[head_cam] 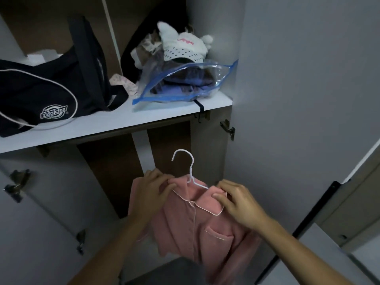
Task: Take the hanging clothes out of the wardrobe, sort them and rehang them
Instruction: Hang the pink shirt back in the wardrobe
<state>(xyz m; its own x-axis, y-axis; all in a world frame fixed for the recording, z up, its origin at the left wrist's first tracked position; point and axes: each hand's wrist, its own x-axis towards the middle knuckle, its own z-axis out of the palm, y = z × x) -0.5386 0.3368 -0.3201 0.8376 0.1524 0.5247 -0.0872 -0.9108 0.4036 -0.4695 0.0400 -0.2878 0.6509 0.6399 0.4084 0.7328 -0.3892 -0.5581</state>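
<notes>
Nearest the camera, the left hand (153, 187) pinches one shoulder of the pink shirt (197, 227) and the right hand (236, 200) pinches its collar on the other side, so the garment hangs between and below them on a white hanger (190, 167) (hook free, touching nothing). Beyond, the wardrobe shelf (115, 122) carries a dark bag (41, 95) and a zip pouch of folded clothes (185, 81).
</notes>
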